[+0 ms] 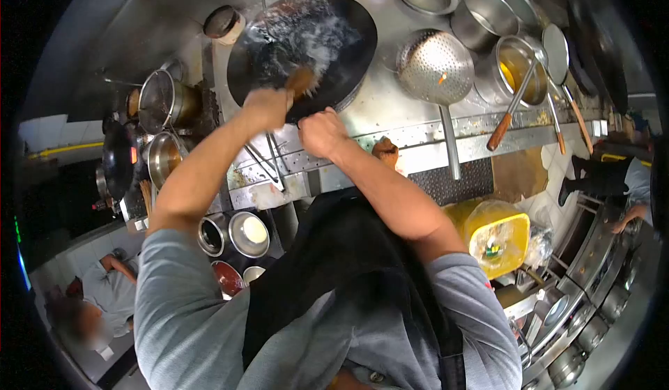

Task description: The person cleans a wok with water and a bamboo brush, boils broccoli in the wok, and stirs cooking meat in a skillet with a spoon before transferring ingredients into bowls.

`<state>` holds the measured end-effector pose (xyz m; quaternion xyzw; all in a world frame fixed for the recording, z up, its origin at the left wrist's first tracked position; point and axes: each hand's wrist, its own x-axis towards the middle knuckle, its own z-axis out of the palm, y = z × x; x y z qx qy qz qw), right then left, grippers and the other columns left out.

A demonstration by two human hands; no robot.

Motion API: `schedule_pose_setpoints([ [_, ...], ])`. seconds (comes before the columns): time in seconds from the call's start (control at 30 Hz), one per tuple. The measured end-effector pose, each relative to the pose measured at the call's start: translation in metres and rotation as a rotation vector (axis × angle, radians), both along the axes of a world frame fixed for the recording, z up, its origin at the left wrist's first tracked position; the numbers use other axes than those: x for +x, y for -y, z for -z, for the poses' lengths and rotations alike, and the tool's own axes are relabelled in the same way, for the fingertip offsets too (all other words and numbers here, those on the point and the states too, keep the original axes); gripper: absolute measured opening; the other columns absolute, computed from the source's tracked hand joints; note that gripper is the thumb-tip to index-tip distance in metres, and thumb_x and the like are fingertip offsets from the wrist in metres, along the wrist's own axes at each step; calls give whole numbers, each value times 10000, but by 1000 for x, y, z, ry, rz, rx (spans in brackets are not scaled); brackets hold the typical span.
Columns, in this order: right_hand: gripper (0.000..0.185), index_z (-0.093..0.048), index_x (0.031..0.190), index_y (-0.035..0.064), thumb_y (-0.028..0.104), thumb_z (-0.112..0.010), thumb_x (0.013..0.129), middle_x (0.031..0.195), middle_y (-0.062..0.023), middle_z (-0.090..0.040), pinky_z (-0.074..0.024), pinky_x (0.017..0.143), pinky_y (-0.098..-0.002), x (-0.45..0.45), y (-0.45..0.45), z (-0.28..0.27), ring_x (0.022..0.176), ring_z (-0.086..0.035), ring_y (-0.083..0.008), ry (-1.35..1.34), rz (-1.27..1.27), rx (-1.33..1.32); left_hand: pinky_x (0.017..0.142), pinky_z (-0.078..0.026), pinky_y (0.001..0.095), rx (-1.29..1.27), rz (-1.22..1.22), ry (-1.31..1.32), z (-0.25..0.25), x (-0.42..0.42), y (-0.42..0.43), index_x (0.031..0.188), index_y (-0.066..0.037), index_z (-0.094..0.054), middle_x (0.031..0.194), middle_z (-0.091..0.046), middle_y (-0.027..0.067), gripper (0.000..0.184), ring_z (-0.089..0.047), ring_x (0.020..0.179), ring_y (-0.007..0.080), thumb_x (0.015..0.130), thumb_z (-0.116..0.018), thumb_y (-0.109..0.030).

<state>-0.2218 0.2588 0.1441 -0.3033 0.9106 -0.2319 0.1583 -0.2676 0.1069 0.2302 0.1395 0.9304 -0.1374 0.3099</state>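
A large dark wok (348,34) sits at the top of the head view, its inside wet with whitish water or steam. My left hand (268,109) is closed round a brown wok brush (301,82), whose blurred end is against the inside of the wok near its front. To the right, my right hand (323,132) is closed at the wok's near edge, where its handle would be; the fingers hide most of the grip. Below my hands a pair of metal tongs (268,163) lies across the perforated front strip.
A perforated skimmer (435,66) and a ladle (516,104) in a pot of yellow liquid (536,87) lie right of the wok. Pots (167,101) crowd the left. Bowls (249,234) are below left, a yellow bin (498,243) below right. Other people (111,292) stand at both sides.
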Motion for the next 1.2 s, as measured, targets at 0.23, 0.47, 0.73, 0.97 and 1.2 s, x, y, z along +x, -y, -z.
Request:
schedule_pose_setpoints([
  [0.23,221,-753,781,103,189,-552,808,824,-172,-720,-464,908,-447,4,3,0,840,-706,-327,-39,19,-46,839,-554,460,-101,-251,-218,42,-90,88,1204,-154,-618,1146,-677,173,324,-667,1059,327,881,-591,-156],
  [0.47,239,-760,815,92,206,-551,820,854,-170,-727,-480,881,-444,1,16,-10,865,-710,-330,-5,10,113,793,-545,485,179,20,-86,37,-4,15,1314,-183,-547,1031,-703,154,601,-686,934,361,731,-693,-207],
  [0.73,249,-768,845,91,177,-536,821,922,-169,-732,-475,904,-436,9,15,-13,903,-715,-298,-15,29,119,720,-585,413,-425,277,177,-61,-10,54,963,-118,-770,1002,-744,79,355,-718,936,259,615,-828,-159],
  [0.97,228,-718,792,92,209,-528,839,800,-168,-715,-467,846,-462,10,11,5,784,-697,-333,-83,55,15,696,-590,415,-493,71,289,-30,-121,60,1267,-138,-636,1159,-691,139,660,-706,966,278,631,-813,-147],
  [1.2,218,-715,772,91,197,-531,820,798,-145,-722,-469,832,-437,9,6,6,778,-706,-291,-112,43,-5,656,-603,412,-263,24,320,-29,-107,25,1469,-159,-445,1255,-643,151,936,-675,1005,304,607,-810,-149],
])
